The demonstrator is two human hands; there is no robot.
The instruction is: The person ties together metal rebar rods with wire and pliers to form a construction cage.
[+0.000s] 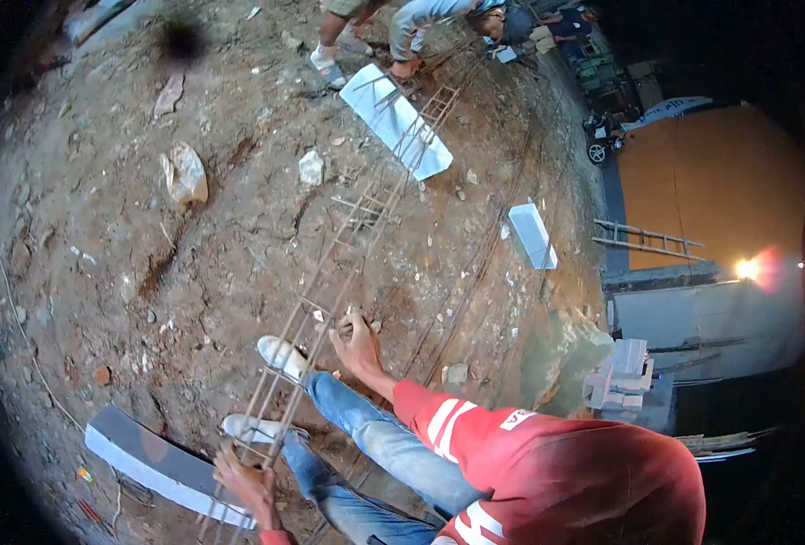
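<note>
A long, ladder-like rebar cage runs diagonally across the dirt, from the lower left up to the top middle. My left hand is closed round the bars at its lower end, above a pale block with a dark top. Close beside the cage's right bar is my right hand, its fingers curled in. What it holds, if anything, I cannot make out. My white shoes are partly behind the bars.
Another person bends at the far end, one hand near the cage, which passes over a white block. A smaller white block lies to the right. A plastic bag, a stone and loose rods lie on uneven soil.
</note>
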